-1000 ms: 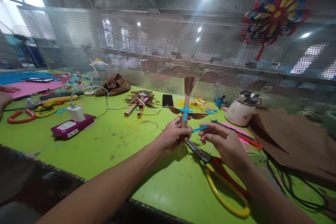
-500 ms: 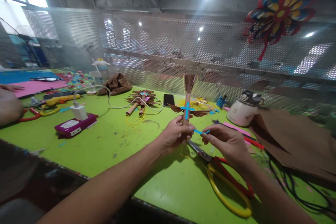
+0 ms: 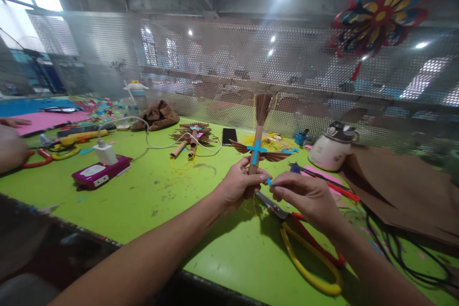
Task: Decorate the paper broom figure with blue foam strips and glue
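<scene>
My left hand is wrapped round the lower end of a brown paper figure. The figure stands nearly upright, with a rolled tube for a body, pleated paper wings, a fanned tuft on top and a blue cross of strips. Yellow string hangs about it. Pinched in my right hand is a small blue paper strip, close to my left fingertips. Scissors with red and yellow handles lie on the table below my right hand, their blades partly hidden.
Another brown paper figure lies beyond, near a phone. A purple power strip with a white plug and cable sits left. A white jar and brown paper sheets are at right. Another person's hand rests far left.
My right hand has drawn slightly nearer my left hand, and less of the blue strip shows between them. The figure has tilted a little to the right at its top.
</scene>
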Demonstrator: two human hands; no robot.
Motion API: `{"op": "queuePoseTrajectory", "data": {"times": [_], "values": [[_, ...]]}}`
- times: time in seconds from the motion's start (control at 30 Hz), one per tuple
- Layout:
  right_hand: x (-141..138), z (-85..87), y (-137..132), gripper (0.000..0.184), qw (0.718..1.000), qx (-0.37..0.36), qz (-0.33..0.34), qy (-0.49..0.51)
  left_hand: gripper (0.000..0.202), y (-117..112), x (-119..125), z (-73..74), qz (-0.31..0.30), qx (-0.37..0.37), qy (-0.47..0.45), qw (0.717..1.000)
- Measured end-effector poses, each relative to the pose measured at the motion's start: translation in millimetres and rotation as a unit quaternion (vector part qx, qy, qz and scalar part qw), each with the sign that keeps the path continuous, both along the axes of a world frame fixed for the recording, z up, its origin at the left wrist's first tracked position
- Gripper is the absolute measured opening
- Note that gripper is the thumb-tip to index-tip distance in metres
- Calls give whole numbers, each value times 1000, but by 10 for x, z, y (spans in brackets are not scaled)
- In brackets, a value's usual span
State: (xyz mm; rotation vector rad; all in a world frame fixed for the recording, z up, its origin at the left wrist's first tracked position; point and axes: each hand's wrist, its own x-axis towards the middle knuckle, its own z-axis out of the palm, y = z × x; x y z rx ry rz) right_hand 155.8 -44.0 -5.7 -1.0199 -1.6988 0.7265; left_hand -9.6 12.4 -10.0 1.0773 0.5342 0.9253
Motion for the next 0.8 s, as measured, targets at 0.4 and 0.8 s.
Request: {"op": "queuePoseTrajectory", "data": {"times": [0.4,0.8], "values": [[-37,10,55,21,993,-99,-42,42,50,4,-10,-19,2,5,-1,1000],[-44,1,90,27,980,-162,-48,102,43,-6,12,-16,10,5,20,1000]]}}
